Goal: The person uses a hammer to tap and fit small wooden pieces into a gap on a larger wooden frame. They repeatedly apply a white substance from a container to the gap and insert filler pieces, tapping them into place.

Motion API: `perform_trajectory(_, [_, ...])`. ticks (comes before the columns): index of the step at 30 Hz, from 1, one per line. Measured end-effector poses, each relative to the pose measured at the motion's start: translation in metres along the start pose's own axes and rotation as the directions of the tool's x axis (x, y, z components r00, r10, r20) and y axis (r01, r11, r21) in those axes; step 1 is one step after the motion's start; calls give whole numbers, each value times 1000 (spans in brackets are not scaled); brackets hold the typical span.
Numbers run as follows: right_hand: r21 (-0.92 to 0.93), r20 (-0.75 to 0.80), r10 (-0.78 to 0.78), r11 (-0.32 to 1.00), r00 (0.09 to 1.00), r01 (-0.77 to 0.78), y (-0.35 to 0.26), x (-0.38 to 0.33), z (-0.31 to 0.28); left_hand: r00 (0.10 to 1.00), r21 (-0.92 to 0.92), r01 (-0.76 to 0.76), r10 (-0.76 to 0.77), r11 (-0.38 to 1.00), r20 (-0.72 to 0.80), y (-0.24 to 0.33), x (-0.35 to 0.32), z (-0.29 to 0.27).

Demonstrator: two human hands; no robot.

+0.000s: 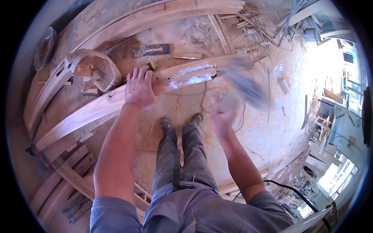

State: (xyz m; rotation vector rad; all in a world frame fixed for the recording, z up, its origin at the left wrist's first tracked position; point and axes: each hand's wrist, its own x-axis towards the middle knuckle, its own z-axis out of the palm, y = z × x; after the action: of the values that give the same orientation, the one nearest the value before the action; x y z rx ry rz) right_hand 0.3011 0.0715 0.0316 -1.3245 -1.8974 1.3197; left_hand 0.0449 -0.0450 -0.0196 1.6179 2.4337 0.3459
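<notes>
Left hand [139, 88] spread flat on curved wooden beam [116, 103] running from lower left toward frame centre. Right hand [223, 112] at centre, closed round blurred tool [243, 83] swung above pale, shiny patch [192, 74] on that beam. No packages, labels or signs legible. Carved wood piece [93, 70] upper left; cable [210, 99] on dusty floor [268, 132] beneath

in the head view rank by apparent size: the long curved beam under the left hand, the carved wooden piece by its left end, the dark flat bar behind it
1. long curved beam
2. carved wooden piece
3. dark flat bar; it lies farther from the camera, so its true size is unsure.
</notes>
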Motion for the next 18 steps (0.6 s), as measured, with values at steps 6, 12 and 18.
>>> perform_trajectory(6, [-504,225,189,862,956,-52,25,-7,-3,1000,43,-18,17,999,8,-4,4,1])
perform_trajectory(12, [-377,131,3,925,991,47,20,-8,11,999,13,-20,20,1000,-27,-2,5,3])
perform_trajectory(18, [-437,317,109,899,942,43,38,-17,9,1000,5,-17,17,1000,-9,0,4,2])
